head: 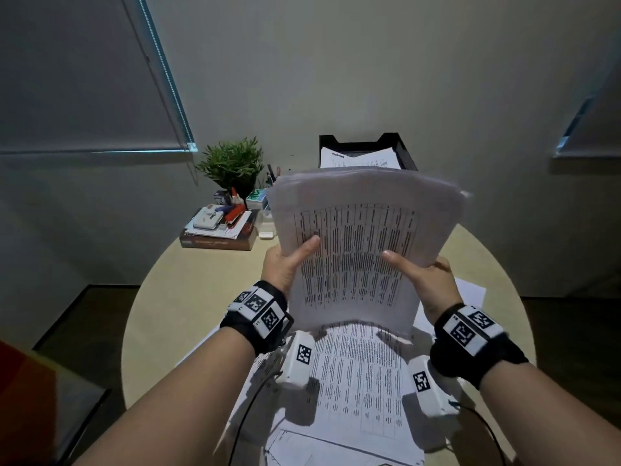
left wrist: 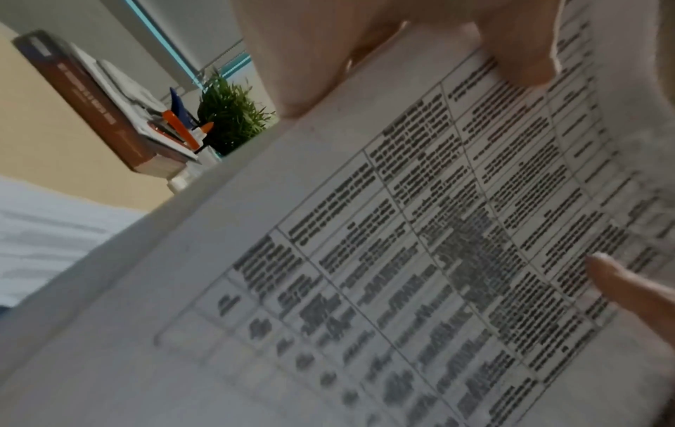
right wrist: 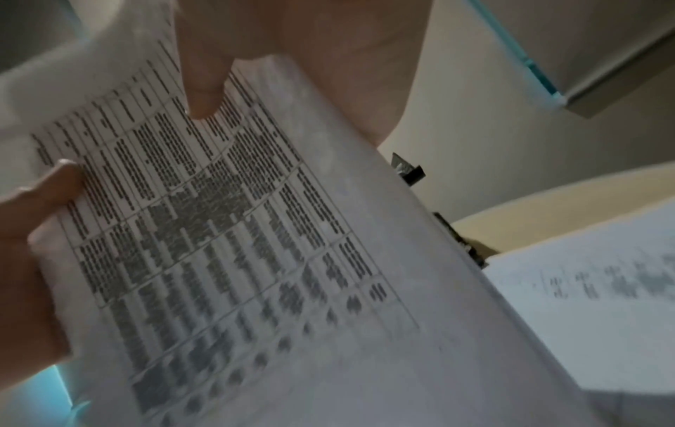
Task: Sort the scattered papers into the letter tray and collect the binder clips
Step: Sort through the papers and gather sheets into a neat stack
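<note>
Ahead of fingers: letter tray (head: 400, 146) against the wall, already holding sheets; open from above.
Left of fingers: plant (head: 232, 164) and book pile (head: 218, 238) crowd the table's far-left edge.
Below fingers: loose papers (head: 363, 381) cover the near table.
Between: bare table (head: 188, 297) at the left.

Both your forearms reach forward, bare, each with a black strap at the wrist. Your left hand (head: 284, 264) and right hand (head: 428, 280) are raised side by side, thumbs lying flat on the front of the paper stack (head: 359, 243), fingers curled behind in a firm grip.
</note>
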The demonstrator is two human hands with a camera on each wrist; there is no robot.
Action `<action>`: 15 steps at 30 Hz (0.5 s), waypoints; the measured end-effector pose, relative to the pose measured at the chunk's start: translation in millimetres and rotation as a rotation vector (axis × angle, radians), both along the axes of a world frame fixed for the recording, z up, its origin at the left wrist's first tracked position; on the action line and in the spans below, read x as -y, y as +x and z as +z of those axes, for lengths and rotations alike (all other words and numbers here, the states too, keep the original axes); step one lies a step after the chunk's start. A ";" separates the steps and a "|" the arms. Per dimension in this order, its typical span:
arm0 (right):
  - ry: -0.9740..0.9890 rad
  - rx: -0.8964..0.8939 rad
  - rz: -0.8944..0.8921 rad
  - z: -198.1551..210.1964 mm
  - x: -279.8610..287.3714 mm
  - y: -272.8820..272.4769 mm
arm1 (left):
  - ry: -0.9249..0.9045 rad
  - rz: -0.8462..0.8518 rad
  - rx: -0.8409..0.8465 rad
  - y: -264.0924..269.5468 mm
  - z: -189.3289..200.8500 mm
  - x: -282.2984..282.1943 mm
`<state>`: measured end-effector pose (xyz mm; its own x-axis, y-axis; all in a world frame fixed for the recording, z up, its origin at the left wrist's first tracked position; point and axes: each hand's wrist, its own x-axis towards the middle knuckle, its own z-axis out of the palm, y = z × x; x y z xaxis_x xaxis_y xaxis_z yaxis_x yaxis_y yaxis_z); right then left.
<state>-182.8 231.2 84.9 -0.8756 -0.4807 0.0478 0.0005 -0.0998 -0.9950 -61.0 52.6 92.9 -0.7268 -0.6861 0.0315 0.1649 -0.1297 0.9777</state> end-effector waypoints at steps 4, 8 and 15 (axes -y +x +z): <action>-0.034 -0.056 -0.032 6.5 -4.4 -4.3 | -0.014 -0.021 0.033 3.1 0.0 5.6; -0.050 -0.088 0.023 7.6 -0.7 -1.8 | -0.072 -0.010 0.070 -5.5 4.4 0.1; -0.108 -0.059 -0.083 9.1 0.2 -6.2 | -0.075 0.042 0.038 -14.1 7.1 -2.6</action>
<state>-189.0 231.0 94.0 -0.9062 -0.3960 0.1481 -0.0707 -0.2034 -0.9765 -75.2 55.2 100.0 -0.6990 -0.7128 0.0567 0.1309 -0.0496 0.9902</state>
